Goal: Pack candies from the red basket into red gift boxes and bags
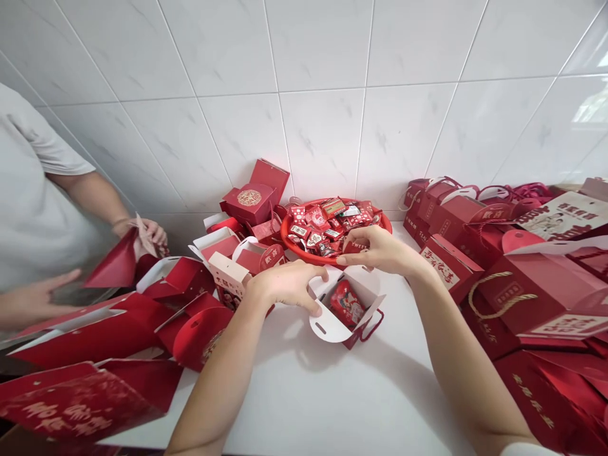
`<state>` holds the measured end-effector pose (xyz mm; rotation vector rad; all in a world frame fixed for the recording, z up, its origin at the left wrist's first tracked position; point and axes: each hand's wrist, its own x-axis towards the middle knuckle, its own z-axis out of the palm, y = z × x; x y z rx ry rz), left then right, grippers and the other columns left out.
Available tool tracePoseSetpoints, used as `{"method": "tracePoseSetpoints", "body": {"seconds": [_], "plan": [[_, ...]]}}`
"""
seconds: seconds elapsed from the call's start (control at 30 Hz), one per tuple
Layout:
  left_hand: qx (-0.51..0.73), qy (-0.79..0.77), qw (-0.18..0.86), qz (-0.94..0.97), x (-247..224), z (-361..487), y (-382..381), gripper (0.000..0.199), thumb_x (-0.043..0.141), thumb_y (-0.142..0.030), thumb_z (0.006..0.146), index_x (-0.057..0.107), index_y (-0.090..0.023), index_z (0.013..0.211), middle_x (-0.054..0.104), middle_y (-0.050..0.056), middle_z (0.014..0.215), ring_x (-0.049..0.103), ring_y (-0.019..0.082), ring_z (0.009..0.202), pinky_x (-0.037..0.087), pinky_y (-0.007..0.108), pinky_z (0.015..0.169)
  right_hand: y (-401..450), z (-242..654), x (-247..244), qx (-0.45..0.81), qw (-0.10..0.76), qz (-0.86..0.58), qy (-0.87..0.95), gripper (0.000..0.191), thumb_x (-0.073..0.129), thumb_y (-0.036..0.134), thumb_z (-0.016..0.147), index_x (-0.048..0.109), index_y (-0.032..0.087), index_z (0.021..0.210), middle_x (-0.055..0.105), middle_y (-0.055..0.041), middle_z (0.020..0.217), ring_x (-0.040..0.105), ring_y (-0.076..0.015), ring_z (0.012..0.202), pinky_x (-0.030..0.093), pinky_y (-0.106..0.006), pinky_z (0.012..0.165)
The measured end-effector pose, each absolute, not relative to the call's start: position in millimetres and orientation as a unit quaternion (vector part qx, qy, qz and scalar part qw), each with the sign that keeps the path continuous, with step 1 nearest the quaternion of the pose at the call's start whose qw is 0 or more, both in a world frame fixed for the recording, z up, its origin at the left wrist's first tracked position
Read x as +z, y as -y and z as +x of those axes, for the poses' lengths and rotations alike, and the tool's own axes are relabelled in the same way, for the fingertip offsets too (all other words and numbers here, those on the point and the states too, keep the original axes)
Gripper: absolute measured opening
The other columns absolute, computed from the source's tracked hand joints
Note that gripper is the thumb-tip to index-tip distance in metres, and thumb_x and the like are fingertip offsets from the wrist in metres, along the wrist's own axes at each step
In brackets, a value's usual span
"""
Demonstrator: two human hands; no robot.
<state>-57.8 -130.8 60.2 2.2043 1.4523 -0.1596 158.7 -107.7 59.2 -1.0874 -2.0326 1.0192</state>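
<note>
An open gift box point(348, 304), white inside with red outer walls and a red cord handle, stands on the white table. Inside it lies a red candy packet point(348, 303). My left hand point(297, 288) is at the box's left side, thumb and fingers apart around the edge of a raised white flap point(327, 326). Above the box's back edge, my right hand point(370, 247) has its fingers curved near another flap, at the front rim of the red basket point(304, 256); whether it holds anything is unclear. Wrapped candies point(327, 221) fill the basket.
Open red boxes point(194, 278) crowd the left side. At the far left a person in a light shirt point(42, 209) handles a red box point(114, 263). Closed red boxes point(546, 291) with cord handles are piled on the right. A tiled wall point(323, 126) stands behind.
</note>
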Motion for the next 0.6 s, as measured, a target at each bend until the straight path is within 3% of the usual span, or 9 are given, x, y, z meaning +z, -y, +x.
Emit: {"method": "tracePoseSetpoints", "body": {"seconds": [0.1,0.23,0.43,0.6], "plan": [[-0.059,-0.52,0.266,0.81,61,-53,132,0.068,0.078,-0.039,0.062,0.063,-0.026,0.127,0.071,0.002,0.1,0.067,0.025,0.086,0.044,0.025,0.062,113,162,65,0.424,0.326,-0.409,0.74,0.039,0.08,0.049,0.071,0.054,0.02,0.067,0.051,0.0049,0.052,0.051,-0.0108,0.042,0.034,-0.022,0.04],[-0.073,-0.496,0.268,0.823,60,-46,137,0.065,0.076,-0.038,0.066,0.061,-0.027,0.129,0.07,0.001,0.096,0.066,0.024,0.083,0.042,0.025,0.061,120,168,75,0.461,0.333,-0.36,0.74,0.038,0.076,0.053,0.076,0.061,0.018,0.071,0.061,-0.0002,0.06,0.063,-0.0155,0.056,0.043,-0.024,0.048],[-0.064,-0.448,0.27,0.85,60,-38,143,0.06,0.074,-0.035,0.069,0.062,-0.028,0.127,0.07,0.003,0.104,0.065,0.025,0.09,0.042,0.026,0.064,132,176,80,0.444,0.3,-0.349,0.768,0.037,0.073,0.052,0.08,0.069,0.016,0.07,0.061,-0.0001,0.062,0.052,-0.0105,0.056,0.038,-0.024,0.051],[-0.122,-0.436,0.256,0.854,64,-36,143,0.069,0.072,-0.042,0.073,0.053,-0.029,0.138,0.067,0.004,0.11,0.062,0.026,0.102,0.046,0.027,0.07,140,182,68,0.433,0.224,-0.37,0.791,0.036,0.07,0.051,0.081,0.072,0.015,0.084,0.067,-0.0023,0.071,0.058,-0.013,0.063,0.044,-0.024,0.058]]}}
